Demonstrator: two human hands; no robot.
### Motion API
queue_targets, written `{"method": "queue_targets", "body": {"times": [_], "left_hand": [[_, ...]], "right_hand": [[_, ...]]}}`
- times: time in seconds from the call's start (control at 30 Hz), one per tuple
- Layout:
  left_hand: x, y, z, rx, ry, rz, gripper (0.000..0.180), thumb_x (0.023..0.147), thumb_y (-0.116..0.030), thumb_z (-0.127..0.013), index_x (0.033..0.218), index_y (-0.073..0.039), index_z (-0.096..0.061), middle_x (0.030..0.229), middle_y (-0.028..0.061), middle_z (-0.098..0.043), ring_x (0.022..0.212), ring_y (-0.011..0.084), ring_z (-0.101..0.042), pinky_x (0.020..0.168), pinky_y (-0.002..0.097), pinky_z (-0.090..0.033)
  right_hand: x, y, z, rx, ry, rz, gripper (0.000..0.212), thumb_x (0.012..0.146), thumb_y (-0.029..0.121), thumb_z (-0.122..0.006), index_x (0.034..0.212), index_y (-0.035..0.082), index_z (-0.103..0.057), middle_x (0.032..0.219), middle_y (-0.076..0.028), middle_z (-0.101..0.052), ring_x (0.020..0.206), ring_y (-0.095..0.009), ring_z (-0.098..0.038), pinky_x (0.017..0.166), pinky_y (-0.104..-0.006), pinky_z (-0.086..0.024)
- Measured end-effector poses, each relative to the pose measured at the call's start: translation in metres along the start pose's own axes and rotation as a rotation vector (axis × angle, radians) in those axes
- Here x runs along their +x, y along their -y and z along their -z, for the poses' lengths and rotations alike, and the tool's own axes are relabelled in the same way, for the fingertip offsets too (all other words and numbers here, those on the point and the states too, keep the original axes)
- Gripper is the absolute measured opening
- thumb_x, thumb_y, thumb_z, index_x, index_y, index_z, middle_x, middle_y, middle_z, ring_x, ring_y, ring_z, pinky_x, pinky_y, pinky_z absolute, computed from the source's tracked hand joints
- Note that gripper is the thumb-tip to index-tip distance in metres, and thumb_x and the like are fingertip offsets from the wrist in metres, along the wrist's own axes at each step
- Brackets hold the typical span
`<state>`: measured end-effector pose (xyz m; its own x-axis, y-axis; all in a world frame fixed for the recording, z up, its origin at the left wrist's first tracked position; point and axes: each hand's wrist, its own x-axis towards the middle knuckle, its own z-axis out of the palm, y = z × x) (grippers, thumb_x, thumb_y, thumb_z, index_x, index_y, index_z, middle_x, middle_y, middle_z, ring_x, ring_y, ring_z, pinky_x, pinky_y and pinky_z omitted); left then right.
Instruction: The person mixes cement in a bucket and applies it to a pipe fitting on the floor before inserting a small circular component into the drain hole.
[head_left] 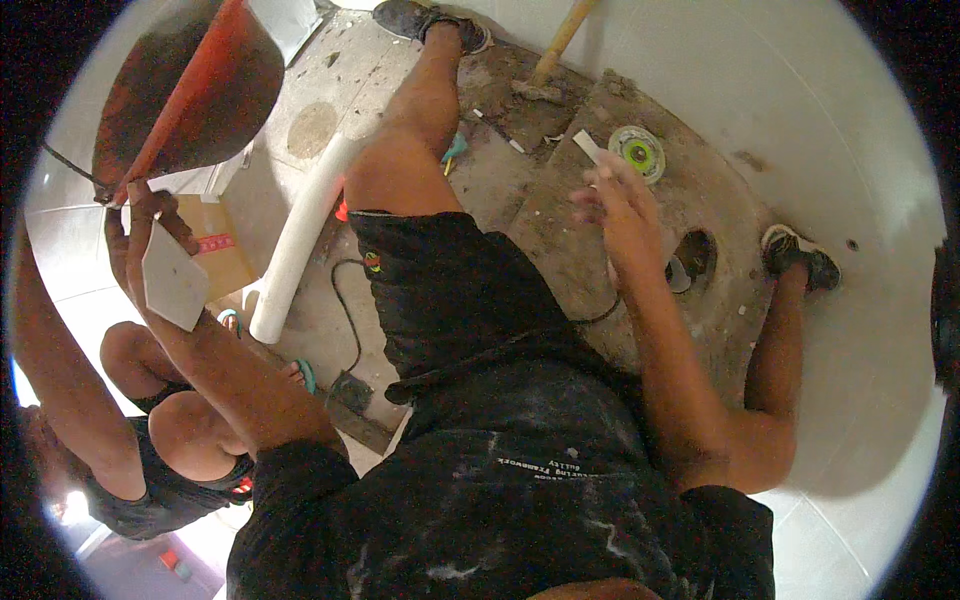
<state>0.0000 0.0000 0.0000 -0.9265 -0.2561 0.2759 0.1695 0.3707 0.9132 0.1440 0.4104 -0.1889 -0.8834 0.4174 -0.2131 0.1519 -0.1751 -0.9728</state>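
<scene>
At the upper left, my left hand (pixel 150 215) is raised with its fingers around the tip of a flat white piece of tile (pixel 175 280), which lies across my palm and wrist. Its fingertips reach the lower edge of a tilted red and dark bucket (pixel 200 95); whether they grip it too is unclear. On the right, my right hand (pixel 622 205) is smeared by motion above the dirty floor. A short white strip (pixel 586 146) sticks out from its fingertips, seemingly pinched there. Just beyond that hand lies a round disc with a yellow-green centre (pixel 637 154).
A hammer (pixel 545 75) stands by the far wall. A white pipe (pixel 300 250), a cardboard box (pixel 228 245) and a dark cable (pixel 340 300) lie on the left. Near my right forearm is a floor hole (pixel 697 258). Another person (pixel 150 450) crouches at lower left, one arm raised.
</scene>
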Motion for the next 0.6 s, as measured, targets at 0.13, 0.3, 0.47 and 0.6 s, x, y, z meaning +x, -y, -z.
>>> {"method": "queue_targets", "body": {"times": [0.13, 0.3, 0.47, 0.6], "left_hand": [[-0.006, 0.007, 0.003, -0.622, 0.511, -0.024, 0.031, 0.104, -0.028, -0.056, 0.122, -0.003, -0.057, 0.092, 0.0111, -0.067, 0.068, 0.0119, -0.057, 0.058, 0.0242, -0.045], [-0.041, 0.035, -0.027, -0.715, 0.448, -0.078, 0.041, 0.106, -0.032, -0.044, 0.121, 0.005, -0.053, 0.087, 0.0177, -0.062, 0.048, 0.0179, -0.048, 0.046, 0.0268, -0.04], [-0.061, -0.012, -0.065, -0.531, 0.504, 0.002, 0.043, 0.103, -0.041, -0.053, 0.108, 0.001, -0.059, 0.066, 0.0057, -0.058, 0.042, 0.0105, -0.047, 0.04, 0.0237, -0.036], [-0.097, -0.039, -0.098, -0.417, 0.563, 0.023, 0.038, 0.101, -0.039, -0.061, 0.101, -0.001, -0.061, 0.067, 0.0023, -0.059, 0.041, 0.0064, -0.046, 0.04, 0.0192, -0.033]], "right_hand": [[0.019, 0.06, -0.027, 0.15, 0.171, 0.06, 0.06, 0.104, 0.049, -0.051, 0.145, 0.006, -0.049, 0.122, -0.013, -0.057, 0.096, -0.023, -0.065, 0.074, -0.0371, -0.056], [0.024, 0.124, -0.068, 0.134, 0.379, 0.084, 0.07, 0.1, 0.06, -0.05, 0.139, 0.002, -0.052, 0.122, -0.013, -0.056, 0.097, -0.023, -0.064, 0.077, -0.0364, -0.055], [0.0, 0.18, -0.074, -0.046, 0.261, 0.146, 0.081, 0.091, 0.071, -0.05, 0.13, -0.001, -0.056, 0.117, -0.014, -0.057, 0.1, -0.025, -0.061, 0.085, -0.0406, -0.052], [0.008, 0.153, -0.015, -0.174, 0.22, 0.199, 0.049, 0.091, 0.045, -0.065, 0.112, 0.0, -0.066, 0.096, -0.01, -0.067, 0.087, -0.022, -0.065, 0.079, -0.0365, -0.053]]}}
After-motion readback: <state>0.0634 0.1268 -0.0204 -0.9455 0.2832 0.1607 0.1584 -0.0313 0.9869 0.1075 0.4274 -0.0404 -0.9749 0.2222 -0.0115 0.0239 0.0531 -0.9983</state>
